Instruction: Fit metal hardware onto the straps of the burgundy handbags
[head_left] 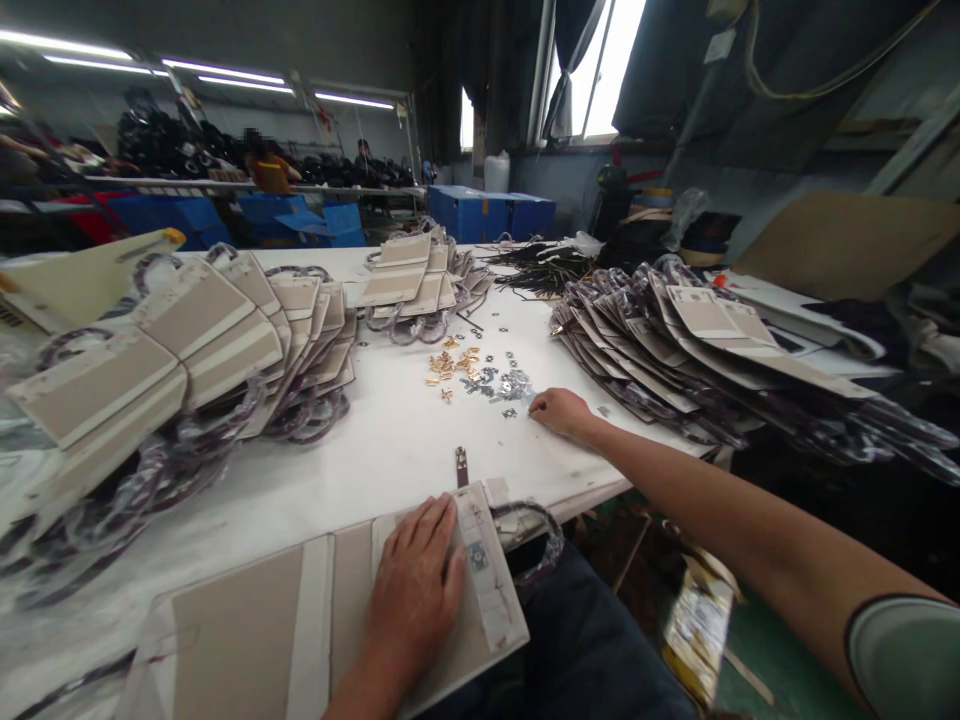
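My left hand (415,585) lies flat, fingers stretched out, on a beige folded bag panel (300,620) at the near edge of the white table (390,450). A small strap tab (461,466) sticks out past the panel's top edge. My right hand (561,411) reaches out to the middle of the table, fingertips curled in a pinch at a scatter of small silver metal parts (502,384). A little pile of gold metal fittings (452,364) lies just beyond them. What the right fingers hold, if anything, is too small to see.
Fanned stacks of beige panels with plastic-wrapped handles lie at left (217,340), at the back (416,280) and at right (697,340). Black straps (540,268) are piled at the far edge. Blue crates (491,212) and another person (270,170) are beyond the table.
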